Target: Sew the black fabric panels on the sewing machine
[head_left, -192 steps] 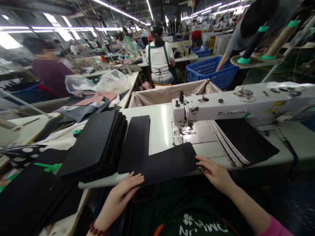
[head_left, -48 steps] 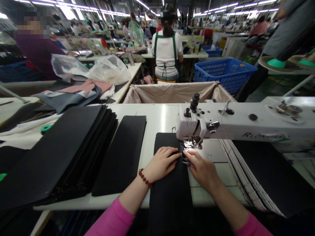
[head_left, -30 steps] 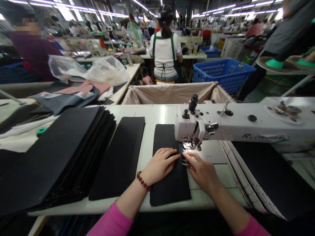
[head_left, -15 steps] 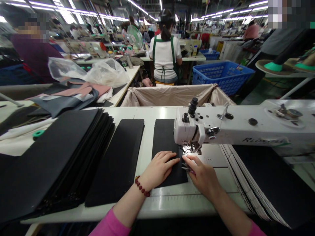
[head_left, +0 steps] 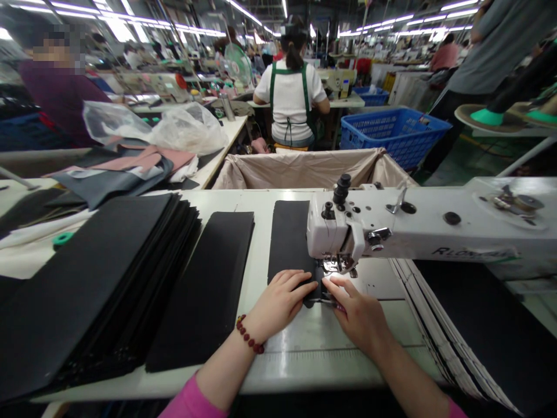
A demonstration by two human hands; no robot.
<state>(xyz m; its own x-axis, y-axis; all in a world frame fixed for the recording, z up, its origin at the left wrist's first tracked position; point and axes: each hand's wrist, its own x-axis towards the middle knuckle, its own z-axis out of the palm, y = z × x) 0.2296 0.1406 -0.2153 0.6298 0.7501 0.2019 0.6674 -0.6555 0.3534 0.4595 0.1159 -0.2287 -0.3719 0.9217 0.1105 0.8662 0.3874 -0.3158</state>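
Note:
A black panel [head_left: 289, 238] lies flat on the table, its right edge under the presser foot [head_left: 335, 265] of a white sewing machine [head_left: 418, 220]. My left hand [head_left: 285, 299] rests palm down on the panel's near part, fingers stretched toward the foot. Close to the needle area, my right hand [head_left: 363, 316] has its index fingertip at the panel's right edge. Tucked in that hand are thread snips [head_left: 322, 301], blades pointing left across the panel's near end; their handle is mostly hidden by the fingers.
Black panels are piled at the left [head_left: 100, 261], with a smaller pile [head_left: 209, 278] beside it. To the right, panels with pale edges [head_left: 470, 302] lie partly below the machine arm. A cloth-lined bin [head_left: 300, 168] stands behind the table. A co-worker [head_left: 291, 87] sits beyond it.
The black panel has moved away from me under the presser foot, so its near edge now lies by my fingers. Both hands stay nearly in place. The snips' blades have swung slightly left.

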